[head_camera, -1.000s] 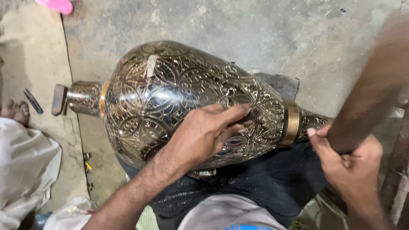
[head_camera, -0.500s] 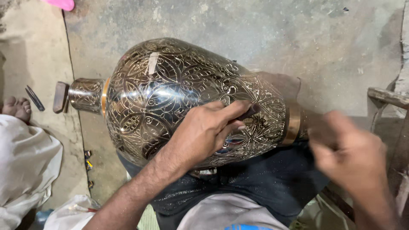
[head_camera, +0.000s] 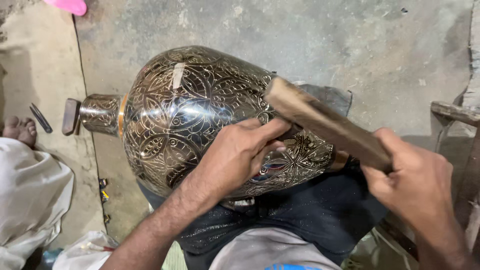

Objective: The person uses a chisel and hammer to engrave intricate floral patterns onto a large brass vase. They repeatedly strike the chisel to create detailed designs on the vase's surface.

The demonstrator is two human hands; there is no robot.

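A large engraved metal vase (head_camera: pixel 200 110) lies on its side across my lap, its narrow neck pointing left. My left hand (head_camera: pixel 242 155) rests on the vase's lower right flank, fingers pinched around a thin dark chisel (head_camera: pixel 290 133) set against the surface. My right hand (head_camera: pixel 417 182) grips a wooden mallet stick (head_camera: pixel 325 122), whose far end is down at the top of the chisel by my left fingers. A dark cloth (head_camera: pixel 310 220) covers my lap under the vase.
Another person's bare foot (head_camera: pixel 20 131) and white clothing (head_camera: pixel 30 200) are at the left edge. A small dark tool (head_camera: pixel 41 118) lies on the concrete floor near it. A pink object (head_camera: pixel 67 6) sits at top left. A wooden frame (head_camera: pixel 457 114) stands at right.
My right hand raised the wooden mallet out to the right, then swung it down onto the chisel. My left hand and the vase stayed in place.
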